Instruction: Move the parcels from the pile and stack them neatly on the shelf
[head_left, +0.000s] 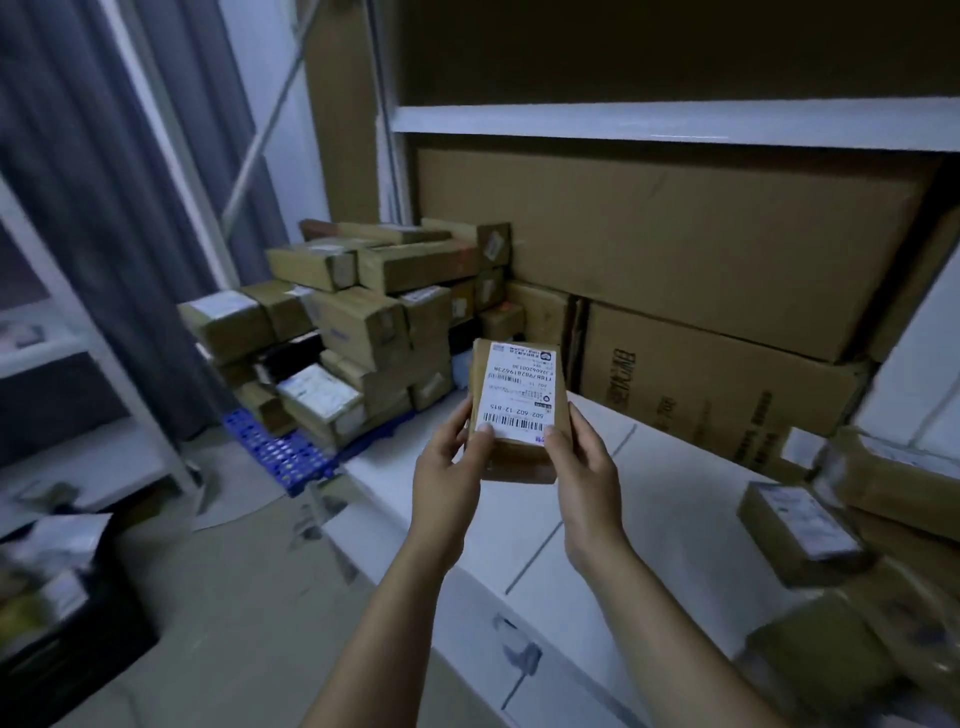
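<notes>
Above the white shelf, left hand and right hand both grip a small brown cardboard parcel, white label up.

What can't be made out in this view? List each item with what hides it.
All in the head view:
- Fine print on the shipping label: too small, and upside down.
- Back face of the parcel: turned away, with the left hand and right hand gripping its sides.
- Parcels at the right edge: blurred and cut off by the frame.
- Items at lower left: motion-blurred.
- Upper shelf bay: too dark.
</notes>
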